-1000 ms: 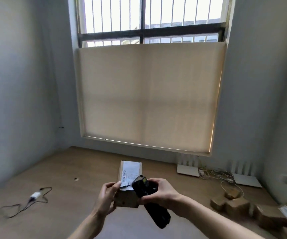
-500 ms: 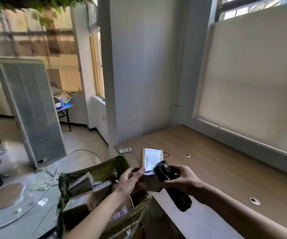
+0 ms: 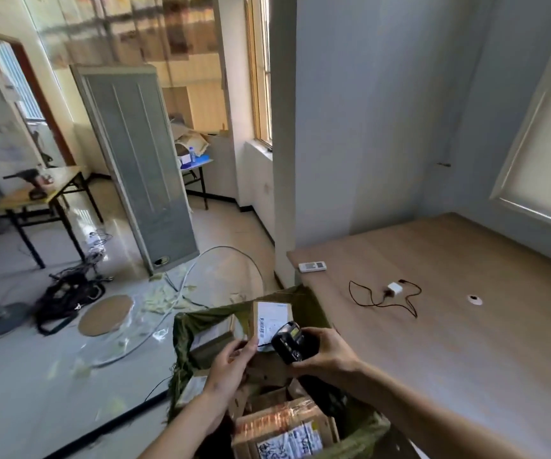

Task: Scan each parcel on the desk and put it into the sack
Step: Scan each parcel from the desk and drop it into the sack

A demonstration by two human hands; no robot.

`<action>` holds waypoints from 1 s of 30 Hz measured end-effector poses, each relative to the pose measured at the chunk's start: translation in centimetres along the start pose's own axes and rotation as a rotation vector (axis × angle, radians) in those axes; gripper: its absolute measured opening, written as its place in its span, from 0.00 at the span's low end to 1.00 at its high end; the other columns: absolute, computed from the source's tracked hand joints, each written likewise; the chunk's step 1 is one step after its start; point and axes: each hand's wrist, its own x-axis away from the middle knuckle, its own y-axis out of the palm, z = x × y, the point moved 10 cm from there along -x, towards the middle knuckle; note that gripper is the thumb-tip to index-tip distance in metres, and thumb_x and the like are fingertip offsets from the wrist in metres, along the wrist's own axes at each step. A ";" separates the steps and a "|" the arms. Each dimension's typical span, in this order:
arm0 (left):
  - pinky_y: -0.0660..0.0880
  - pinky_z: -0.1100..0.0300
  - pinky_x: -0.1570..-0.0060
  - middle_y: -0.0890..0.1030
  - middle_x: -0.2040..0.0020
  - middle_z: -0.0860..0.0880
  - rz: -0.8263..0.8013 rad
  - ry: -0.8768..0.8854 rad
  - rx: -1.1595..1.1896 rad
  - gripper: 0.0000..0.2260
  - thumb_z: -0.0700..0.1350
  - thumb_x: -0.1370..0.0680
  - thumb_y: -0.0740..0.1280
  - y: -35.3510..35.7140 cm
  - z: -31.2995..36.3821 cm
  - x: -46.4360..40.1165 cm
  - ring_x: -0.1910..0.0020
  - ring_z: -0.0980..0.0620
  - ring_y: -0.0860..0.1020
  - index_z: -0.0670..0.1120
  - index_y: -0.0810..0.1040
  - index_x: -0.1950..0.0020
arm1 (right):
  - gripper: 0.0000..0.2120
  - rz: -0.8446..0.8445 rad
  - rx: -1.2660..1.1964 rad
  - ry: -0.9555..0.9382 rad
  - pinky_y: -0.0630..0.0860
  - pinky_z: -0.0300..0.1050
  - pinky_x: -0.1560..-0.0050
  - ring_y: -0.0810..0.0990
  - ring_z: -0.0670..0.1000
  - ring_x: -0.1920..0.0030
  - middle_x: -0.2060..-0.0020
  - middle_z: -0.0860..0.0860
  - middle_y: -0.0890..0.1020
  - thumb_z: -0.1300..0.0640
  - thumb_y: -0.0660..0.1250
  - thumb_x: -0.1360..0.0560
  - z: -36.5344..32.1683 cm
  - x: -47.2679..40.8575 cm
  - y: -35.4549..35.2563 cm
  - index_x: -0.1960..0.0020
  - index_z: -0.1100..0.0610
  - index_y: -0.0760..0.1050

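Nearest the camera, a taped parcel (image 3: pixel 284 432) with a white label already lies in the green sack (image 3: pixel 184 329), which stands open on the floor just beside the tabletop (image 3: pixel 449 326). Above the sack's mouth, the left hand (image 3: pixel 231 362) grips a small cardboard parcel (image 3: pixel 269 318) by its lower near edge, thumb on the labelled face, label turned up toward the camera. The right hand (image 3: pixel 327 351) is wrapped around a black handheld scanner (image 3: pixel 289 341), its head touching or just beside the label; the 2 hands are close together.

The held parcel looks light and stiff, judging by the easy 1-handed hold. Its cardboard should give good friction, while the glossy label may be slicker, so the bare edges and corners seem the better hold. Lowering it onto the flat boxes rather than dropping it would spare the corners.

Farther off on the tabletop lie a white charger with its dark cable (image 3: pixel 393 288) and a white remote (image 3: pixel 312 266).
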 end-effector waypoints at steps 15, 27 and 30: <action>0.78 0.52 0.43 0.81 0.41 0.48 0.100 -0.213 -0.025 0.22 0.56 0.23 0.71 -0.3 -7.1 -17.4 0.43 0.49 0.79 0.47 0.77 0.33 | 0.35 -0.121 0.079 0.135 0.82 0.45 0.42 0.83 0.46 0.47 0.47 0.47 0.84 0.49 0.84 0.41 8.9 -18.2 4.6 0.36 0.51 0.78; 0.70 0.54 0.40 0.75 0.32 0.47 0.101 -0.017 -0.342 0.19 0.52 0.20 0.69 -3.5 -2.7 -20.2 0.33 0.46 0.73 0.49 0.74 0.31 | 0.36 0.042 0.138 0.241 0.76 0.34 0.48 0.80 0.41 0.50 0.52 0.40 0.81 0.47 0.85 0.42 9.8 -15.4 0.0 0.38 0.46 0.75; 0.71 0.54 0.39 0.76 0.33 0.48 0.045 0.086 -0.427 0.17 0.51 0.21 0.69 -2.5 0.1 -19.6 0.33 0.48 0.73 0.51 0.76 0.33 | 0.36 0.115 0.136 0.258 0.79 0.41 0.40 0.81 0.45 0.47 0.49 0.43 0.82 0.50 0.85 0.40 9.0 -12.8 -2.6 0.35 0.49 0.76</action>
